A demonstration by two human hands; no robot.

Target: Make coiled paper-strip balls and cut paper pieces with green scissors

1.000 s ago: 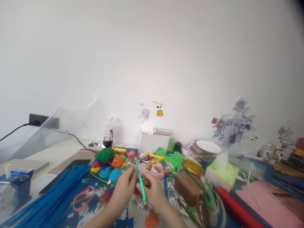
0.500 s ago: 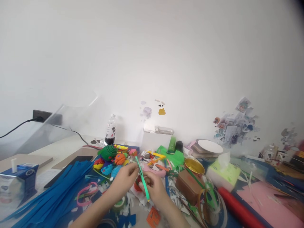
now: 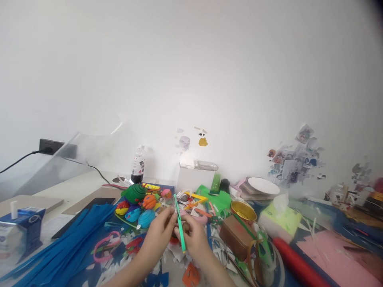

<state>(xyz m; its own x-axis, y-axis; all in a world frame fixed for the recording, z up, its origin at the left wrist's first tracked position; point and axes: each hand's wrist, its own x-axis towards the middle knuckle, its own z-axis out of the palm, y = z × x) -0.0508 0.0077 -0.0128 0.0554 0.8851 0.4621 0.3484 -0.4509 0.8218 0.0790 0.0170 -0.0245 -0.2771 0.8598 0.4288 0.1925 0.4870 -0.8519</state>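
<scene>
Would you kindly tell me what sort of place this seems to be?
Probably a handicraft workspace, perhaps at home: blue strips, small, colourful ridged models and scattered white scraps crowd the tabletop.

Soft, diffuse light leaves the wall point(image 3: 191, 59) brightest near the centre. The bottle point(image 3: 138, 163) casts a faint shadow; the right edge blurs.

pale table point(image 3: 70, 184), upright bottle point(image 3: 138, 164), white box point(image 3: 193, 180), beige board point(image 3: 34, 202)
</scene>
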